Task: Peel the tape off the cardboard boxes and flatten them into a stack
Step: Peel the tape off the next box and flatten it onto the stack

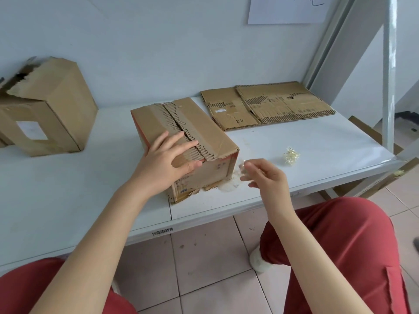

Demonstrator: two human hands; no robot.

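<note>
**Pulling sticky tape off the box**

Pinching a clear strip of tape (240, 171), the right hand (265, 177) has its fingers pressed together. It may be stuck to the box corner; the blur hides that. The left hand (166, 160) lies spread on the box (181, 132), holding it down. Flat boxes (267, 106) sit at two o'clock, another box (45, 105) at ten. A hard pull could rip the card or slide the box.
</note>
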